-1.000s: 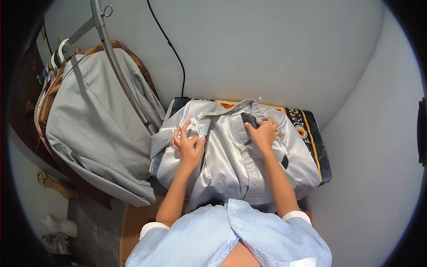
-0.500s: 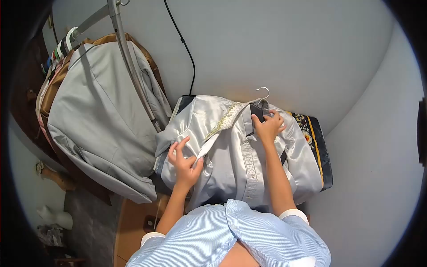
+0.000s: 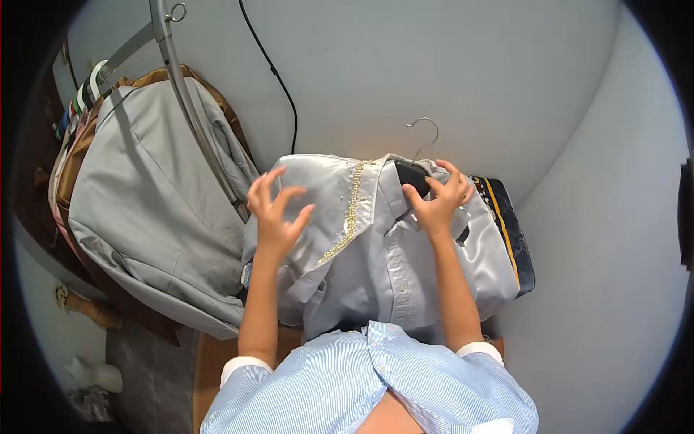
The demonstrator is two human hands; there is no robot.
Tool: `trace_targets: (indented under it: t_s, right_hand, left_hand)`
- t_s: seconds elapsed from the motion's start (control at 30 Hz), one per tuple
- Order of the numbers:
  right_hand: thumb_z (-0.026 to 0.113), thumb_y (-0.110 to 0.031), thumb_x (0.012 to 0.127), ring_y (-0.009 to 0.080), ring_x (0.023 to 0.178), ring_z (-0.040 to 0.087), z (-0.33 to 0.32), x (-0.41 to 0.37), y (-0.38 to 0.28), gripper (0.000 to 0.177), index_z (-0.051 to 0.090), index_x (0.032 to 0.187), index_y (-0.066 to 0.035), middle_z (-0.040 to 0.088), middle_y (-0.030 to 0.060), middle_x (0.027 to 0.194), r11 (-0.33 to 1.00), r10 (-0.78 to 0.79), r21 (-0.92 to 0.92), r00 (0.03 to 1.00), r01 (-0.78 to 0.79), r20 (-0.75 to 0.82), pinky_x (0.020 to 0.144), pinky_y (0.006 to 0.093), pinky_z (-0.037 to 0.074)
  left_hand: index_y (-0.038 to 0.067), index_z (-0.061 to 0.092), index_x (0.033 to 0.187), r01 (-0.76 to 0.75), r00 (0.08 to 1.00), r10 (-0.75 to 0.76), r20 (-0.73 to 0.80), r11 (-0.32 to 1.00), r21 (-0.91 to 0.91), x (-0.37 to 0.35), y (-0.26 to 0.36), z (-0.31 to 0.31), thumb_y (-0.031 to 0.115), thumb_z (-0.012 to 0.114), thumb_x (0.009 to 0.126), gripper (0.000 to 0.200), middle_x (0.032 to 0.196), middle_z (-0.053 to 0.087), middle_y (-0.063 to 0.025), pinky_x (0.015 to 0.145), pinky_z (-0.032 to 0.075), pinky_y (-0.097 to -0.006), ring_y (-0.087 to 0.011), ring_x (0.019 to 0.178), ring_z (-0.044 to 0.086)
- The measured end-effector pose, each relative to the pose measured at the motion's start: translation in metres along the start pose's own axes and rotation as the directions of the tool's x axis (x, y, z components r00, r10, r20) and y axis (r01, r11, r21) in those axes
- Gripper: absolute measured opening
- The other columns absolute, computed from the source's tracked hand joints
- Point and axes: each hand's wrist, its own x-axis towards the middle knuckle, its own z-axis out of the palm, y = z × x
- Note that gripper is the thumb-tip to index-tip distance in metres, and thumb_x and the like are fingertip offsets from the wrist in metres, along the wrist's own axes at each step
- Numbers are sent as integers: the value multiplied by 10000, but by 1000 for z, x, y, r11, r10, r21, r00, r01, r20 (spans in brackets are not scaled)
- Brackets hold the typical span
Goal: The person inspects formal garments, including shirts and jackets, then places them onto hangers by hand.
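Observation:
A shiny silver jacket (image 3: pixel 311 184) with gold beading along its front edge lies on a hanger (image 3: pixel 434 130), whose metal hook points up at the wall. My left hand (image 3: pixel 275 213) is open above the jacket's left shoulder, fingers spread and curved, holding nothing. At the neck, my right hand (image 3: pixel 439 206) has thumb and fingers closed at the jacket's right front edge, beside a black panel (image 3: pixel 412 179) inside the collar. The exact grip there is partly hidden. A pale strip with small beads (image 3: pixel 400 278) runs down the jacket's middle.
Several garments, a grey jacket (image 3: pixel 159 195) foremost, hang from a metal rack (image 3: pixel 189 101) at left. Dark embroidered cloth (image 3: pixel 517 246) sticks out under the silver jacket at right. A black cable (image 3: pixel 283 87) hangs down the grey wall (image 3: pixel 506 79).
My left hand has let go of the beaded front edge and risen up and left. That front now lies flatter. The hook has shifted upward; my right hand stays at the neck.

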Motion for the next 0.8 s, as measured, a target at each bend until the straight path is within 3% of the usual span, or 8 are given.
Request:
trace_targets:
  t_s: [0.1, 0.2, 0.3, 0.43, 0.5, 0.63, 0.7, 0.8]
  right_hand:
    - [797, -406, 583, 298, 1222, 323, -5, -9, -8, 376, 698, 718, -69, 479, 22, 1228, 1000, 17, 20, 1000, -17, 21, 1025, 647, 47]
    - [801, -402, 572, 295, 1223, 324, -12, -21, -15, 374, 699, 724, -76, 483, 22, 1222, 999, 22, 27, 999, -23, 37, 1028, 645, 51]
    - [805, -405, 564, 292, 1212, 336, -17, -28, -23, 371, 698, 724, -89, 498, 24, 1206, 999, 20, 24, 999, -21, 46, 1030, 638, 62]
    - [814, -379, 560, 282, 1196, 333, -21, -40, -28, 359, 698, 733, -86, 498, 28, 1201, 999, 31, 10, 993, -33, 113, 1044, 571, 65]
    - [798, -415, 575, 294, 1214, 323, -21, -47, -26, 363, 691, 727, -103, 484, 34, 1230, 998, 49, 21, 989, -52, 141, 1033, 623, 39]
    - [724, -473, 676, 322, 1258, 278, -35, -44, -15, 353, 713, 766, -132, 444, 75, 1299, 984, 90, 103, 903, -146, 421, 1018, 647, -2]
    - [687, -447, 740, 333, 1275, 256, -42, -38, 7, 285, 712, 816, -174, 413, 103, 1324, 963, 159, 136, 898, -233, 409, 1020, 646, -4]
    - [740, -422, 702, 363, 1306, 201, -56, -23, 24, 404, 680, 957, -114, 326, 151, 1378, 938, 342, -199, 839, -282, 423, 1038, 642, 56]
  left_hand:
    - [225, 563, 1180, -43, 969, 32, 246, 998, 40, 39, 19, 8, 341, 819, 556, 684, 1431, 288, -58, 1045, 195, -510, -357, 1306, 210]
    - [223, 578, 1178, -127, 913, 59, 404, 981, 144, 57, 29, 19, 371, 841, 444, 794, 1453, 254, -68, 1076, 130, -553, -379, 1355, 142]
    - [173, 701, 956, -191, 813, 66, 578, 969, 157, 63, 32, 32, 317, 825, 406, 582, 1444, 281, -60, 1068, 88, -617, -391, 1364, 125]
    - [113, 725, 742, -300, 805, 241, 542, 954, 22, 50, 29, 51, 268, 771, 499, 292, 1299, 481, 22, 1055, 105, -632, -338, 1331, 241]
    - [147, 737, 745, -305, 784, 240, 572, 952, 19, 46, 25, 52, 265, 777, 471, 301, 1262, 500, 44, 1070, 88, -619, -314, 1322, 270]
    - [150, 734, 706, -306, 802, 280, 528, 951, -38, 34, 27, 46, 270, 750, 511, 229, 1196, 546, 54, 1065, 104, -610, -302, 1295, 316]
    - [129, 719, 677, -294, 824, 280, 492, 955, -50, 26, 25, 42, 283, 740, 527, 216, 1196, 547, 54, 1061, 103, -609, -301, 1282, 330]
    - [97, 689, 629, -274, 843, 271, 465, 960, -63, 14, 24, 32, 276, 756, 492, 235, 1205, 544, 58, 1057, 92, -608, -292, 1284, 327]
